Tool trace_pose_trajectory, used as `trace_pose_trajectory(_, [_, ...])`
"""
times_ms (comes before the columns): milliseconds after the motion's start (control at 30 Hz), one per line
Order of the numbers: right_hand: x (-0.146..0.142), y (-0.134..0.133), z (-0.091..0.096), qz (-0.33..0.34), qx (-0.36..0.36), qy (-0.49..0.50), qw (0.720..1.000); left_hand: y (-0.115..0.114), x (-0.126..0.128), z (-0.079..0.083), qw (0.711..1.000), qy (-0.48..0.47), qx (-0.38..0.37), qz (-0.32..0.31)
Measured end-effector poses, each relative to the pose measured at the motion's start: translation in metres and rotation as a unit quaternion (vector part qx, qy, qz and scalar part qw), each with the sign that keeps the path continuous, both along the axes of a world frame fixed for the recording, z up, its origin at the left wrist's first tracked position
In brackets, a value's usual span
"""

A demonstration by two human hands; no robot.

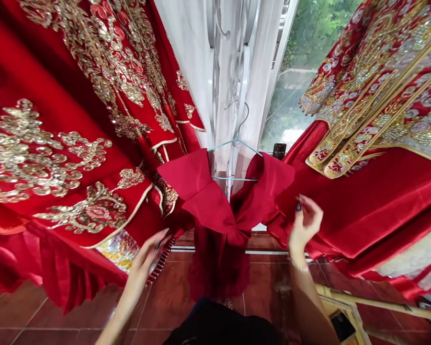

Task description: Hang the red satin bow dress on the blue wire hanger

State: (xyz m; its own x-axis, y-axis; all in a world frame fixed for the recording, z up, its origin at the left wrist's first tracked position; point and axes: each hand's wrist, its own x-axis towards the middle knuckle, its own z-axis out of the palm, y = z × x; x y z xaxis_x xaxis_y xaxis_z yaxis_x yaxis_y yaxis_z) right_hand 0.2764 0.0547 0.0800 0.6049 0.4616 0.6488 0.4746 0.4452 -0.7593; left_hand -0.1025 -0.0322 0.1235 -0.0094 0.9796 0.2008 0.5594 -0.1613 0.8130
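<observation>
A plain dark red dress [222, 206] with wide folded shoulders hangs on a pale blue wire hanger [235, 143] straight ahead. My left hand [147, 258] is raised at the lower left, fingers stretched and apart, close to the hem of an embroidered red garment and holding nothing. My right hand [305, 223] is raised at the dress's right side, fingers loosely spread, next to the red satin fabric there but gripping nothing.
Red garments with gold and silver embroidery hang at the left [68, 134] and the upper right [377, 91]. White curtains [233, 72] and a window are behind. A small black device [279, 150] sits near the hanger. Red floor tiles [165, 302] below; a wooden frame [355, 299] at lower right.
</observation>
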Motion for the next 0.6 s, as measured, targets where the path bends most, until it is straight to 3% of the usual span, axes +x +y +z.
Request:
trace_pose_trajectory(67, [-0.024,0.019,0.061,-0.001,-0.031,-0.143,0.989,0.018,0.023,0.034,0.997,-0.001,0.075,-0.024])
trace_pose_trajectory(100, [-0.036,0.028,0.082,0.001,-0.068,-0.195,0.979,0.033,0.04,0.053,0.991,0.022,0.126,-0.029])
trace_pose_trajectory(167, [-0.056,0.048,0.105,0.005,-0.14,-0.237,0.961,0.07,0.076,0.089,0.969,0.109,0.22,0.006])
trace_pose_trajectory(233, [-0.064,0.065,0.108,0.015,-0.204,-0.221,0.954,0.108,0.106,0.111,0.946,0.19,0.247,0.084])
trace_pose_trajectory(300, [-0.059,0.077,0.103,0.024,-0.227,-0.207,0.951,0.137,0.119,0.118,0.935,0.244,0.233,0.112])
trace_pose_trajectory(367, [-0.044,0.081,0.1,0.041,-0.225,-0.231,0.946,0.151,0.115,0.115,0.934,0.273,0.199,0.119])
trace_pose_trajectory(500, [-0.012,0.075,0.11,0.046,-0.277,-0.303,0.911,0.151,0.082,0.111,0.941,0.293,0.126,0.109])
trace_pose_trajectory(600, [0.0,0.073,0.119,0.03,-0.314,-0.33,0.89,0.152,0.064,0.113,0.941,0.306,0.119,0.079])
